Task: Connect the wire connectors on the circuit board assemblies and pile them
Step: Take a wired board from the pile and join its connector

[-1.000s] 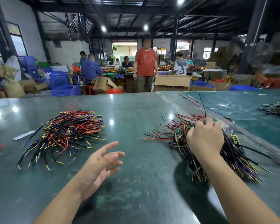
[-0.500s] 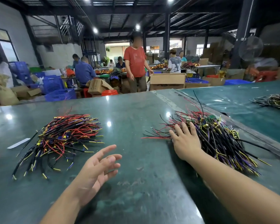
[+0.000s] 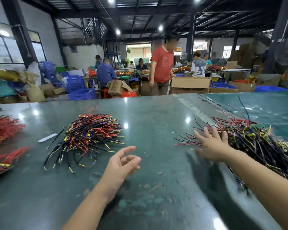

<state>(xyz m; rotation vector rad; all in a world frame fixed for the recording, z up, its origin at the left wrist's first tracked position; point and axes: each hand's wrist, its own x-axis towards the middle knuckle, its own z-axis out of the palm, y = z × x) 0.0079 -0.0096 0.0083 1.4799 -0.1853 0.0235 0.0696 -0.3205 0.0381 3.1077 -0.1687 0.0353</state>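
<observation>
Starting at your far left, red wire bundles (image 3: 3, 130) lie blurred at the edge of the dark green table (image 3: 156, 113). Next comes a white strip (image 3: 47, 137) lying flat on the surface, just beside a loose pile of wires (image 3: 88, 135) in black, red, yellow and blue, with their tips fanning toward you. Nearer to you and right of that pile, your left hand (image 3: 121, 163) hovers above the table with its palm turned inward and its fingers loosely spread, gripping nothing. Further right, your right hand (image 3: 211, 146) is stretched forward with straight, splayed fingers (image 3: 200, 137) laid flat against the near-left edge of a second, larger heap of wired assemblies (image 3: 256, 143); nothing is pinched, and motion blur hides whether the palm itself presses down. That heap sits on the right side of the table, well apart from the left pile, with thin red and black strands poking out past your fingertips. Beyond the table, a person in a red shirt (image 3: 161, 65) stands beside an open cardboard box (image 3: 190, 84), with blue crates (image 3: 76, 87) to the left.
</observation>
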